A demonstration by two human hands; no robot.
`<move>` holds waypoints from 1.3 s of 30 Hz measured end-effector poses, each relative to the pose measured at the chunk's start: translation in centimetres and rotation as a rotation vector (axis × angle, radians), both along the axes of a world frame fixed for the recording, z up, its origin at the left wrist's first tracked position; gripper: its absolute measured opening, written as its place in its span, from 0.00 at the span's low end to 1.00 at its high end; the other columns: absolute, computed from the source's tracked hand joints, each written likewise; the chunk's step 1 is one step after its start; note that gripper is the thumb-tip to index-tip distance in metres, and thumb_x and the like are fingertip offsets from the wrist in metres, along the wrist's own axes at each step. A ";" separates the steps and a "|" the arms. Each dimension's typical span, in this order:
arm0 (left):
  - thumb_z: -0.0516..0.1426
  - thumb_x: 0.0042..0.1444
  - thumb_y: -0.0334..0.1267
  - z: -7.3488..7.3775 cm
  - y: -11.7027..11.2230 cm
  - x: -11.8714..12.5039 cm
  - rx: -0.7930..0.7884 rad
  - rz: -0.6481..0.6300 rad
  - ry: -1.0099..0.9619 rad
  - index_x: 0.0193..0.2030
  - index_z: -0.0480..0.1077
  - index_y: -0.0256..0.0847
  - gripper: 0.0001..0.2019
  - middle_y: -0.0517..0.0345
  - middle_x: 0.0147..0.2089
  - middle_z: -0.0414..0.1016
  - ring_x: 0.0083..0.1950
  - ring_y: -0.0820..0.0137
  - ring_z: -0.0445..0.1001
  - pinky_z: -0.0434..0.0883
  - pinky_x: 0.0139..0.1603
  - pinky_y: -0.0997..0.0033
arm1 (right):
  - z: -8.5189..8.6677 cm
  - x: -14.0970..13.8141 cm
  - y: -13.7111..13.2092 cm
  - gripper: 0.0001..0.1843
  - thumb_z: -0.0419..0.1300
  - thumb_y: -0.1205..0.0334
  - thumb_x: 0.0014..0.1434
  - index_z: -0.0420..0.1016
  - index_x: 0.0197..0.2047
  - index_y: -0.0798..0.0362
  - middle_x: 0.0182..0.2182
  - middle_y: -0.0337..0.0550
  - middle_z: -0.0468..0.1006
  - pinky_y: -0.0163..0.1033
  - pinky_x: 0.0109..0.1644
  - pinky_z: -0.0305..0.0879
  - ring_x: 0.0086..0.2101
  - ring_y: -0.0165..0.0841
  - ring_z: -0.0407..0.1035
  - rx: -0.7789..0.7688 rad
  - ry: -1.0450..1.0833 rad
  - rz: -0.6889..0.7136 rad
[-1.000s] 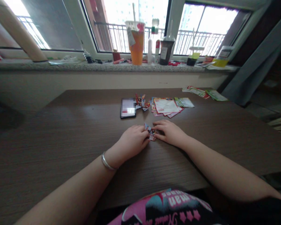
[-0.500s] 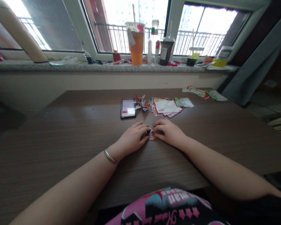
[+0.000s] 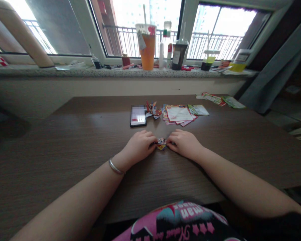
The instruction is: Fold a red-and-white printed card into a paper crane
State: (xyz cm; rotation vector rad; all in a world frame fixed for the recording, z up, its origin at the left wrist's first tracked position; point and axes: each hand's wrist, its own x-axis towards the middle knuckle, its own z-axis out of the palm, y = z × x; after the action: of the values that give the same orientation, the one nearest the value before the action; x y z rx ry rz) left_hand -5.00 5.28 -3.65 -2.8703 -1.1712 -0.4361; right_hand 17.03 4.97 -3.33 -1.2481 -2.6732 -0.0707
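A small folded piece of printed paper (image 3: 162,144), with white, red and yellow parts, lies low over the table in front of me. My left hand (image 3: 141,144), with a silver bangle at its wrist, pinches the paper's left edge. On the opposite side my right hand (image 3: 182,142) pinches its right edge between thumb and fingers. Just beyond the hands is a phone (image 3: 138,116) with a lit, partly blurred screen. Beside the phone sit folded colourful paper shapes (image 3: 154,110). A stack of printed paper sheets (image 3: 179,113) lies behind my right hand.
More printed leaflets (image 3: 214,99) lie at the far right of the brown table (image 3: 65,134). On the stone windowsill (image 3: 110,72) stand a large cup of orange drink (image 3: 147,47), a clear bottle (image 3: 163,50), a dark lidded cup (image 3: 179,55) and several small items.
My hands have moved slightly apart, the left one leftward. More of the folded paper shows between them, with a yellow part now visible underneath.
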 end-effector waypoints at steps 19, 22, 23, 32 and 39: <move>0.58 0.56 0.34 -1.1 0.6 -0.1 -0.206 0.168 -0.191 0.39 0.74 0.40 0.05 0.56 0.36 0.74 0.37 0.68 0.71 0.67 0.39 0.70 | -1.8 0.3 1.8 0.02 0.62 0.67 0.53 0.76 0.33 0.54 0.31 0.42 0.76 0.36 0.39 0.62 0.34 0.32 0.68 -0.222 0.343 -0.060; 0.58 0.57 0.34 -1.2 0.6 -0.1 -0.169 0.127 -0.176 0.38 0.75 0.41 0.05 0.57 0.35 0.73 0.37 0.68 0.71 0.68 0.40 0.70 | -1.9 0.0 1.6 0.09 0.62 0.64 0.53 0.77 0.40 0.53 0.38 0.45 0.77 0.41 0.48 0.63 0.41 0.36 0.68 -0.162 0.357 -0.018; 0.58 0.57 0.34 -1.2 0.6 -0.2 -0.161 0.118 -0.171 0.37 0.75 0.41 0.04 0.57 0.34 0.73 0.37 0.68 0.71 0.68 0.40 0.70 | -2.0 -0.1 1.5 0.12 0.63 0.62 0.53 0.77 0.42 0.53 0.41 0.47 0.77 0.43 0.50 0.62 0.44 0.38 0.67 -0.144 0.353 -0.024; 0.59 0.55 0.33 -1.5 0.6 -0.2 -0.152 0.085 -0.247 0.34 0.74 0.41 0.02 0.54 0.42 0.74 0.44 0.66 0.73 0.70 0.48 0.66 | -2.3 -0.6 1.9 0.13 0.64 0.65 0.51 0.76 0.42 0.53 0.41 0.46 0.75 0.43 0.51 0.63 0.44 0.37 0.67 -0.158 0.446 -0.021; 0.58 0.53 0.29 -1.2 0.1 0.3 -0.172 0.151 -0.267 0.42 0.70 0.40 0.09 0.57 0.37 0.76 0.40 0.66 0.72 0.69 0.41 0.68 | -1.9 -1.2 1.1 0.08 0.61 0.73 0.51 0.74 0.34 0.54 0.30 0.38 0.74 0.33 0.36 0.61 0.31 0.29 0.66 -0.259 0.479 -0.028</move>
State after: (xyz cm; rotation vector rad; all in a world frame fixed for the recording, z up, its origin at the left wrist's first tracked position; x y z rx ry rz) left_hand -4.67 5.42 -4.84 -2.9021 -1.5248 -0.7668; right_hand 15.84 6.11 -5.18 -1.1857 -2.2950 0.5186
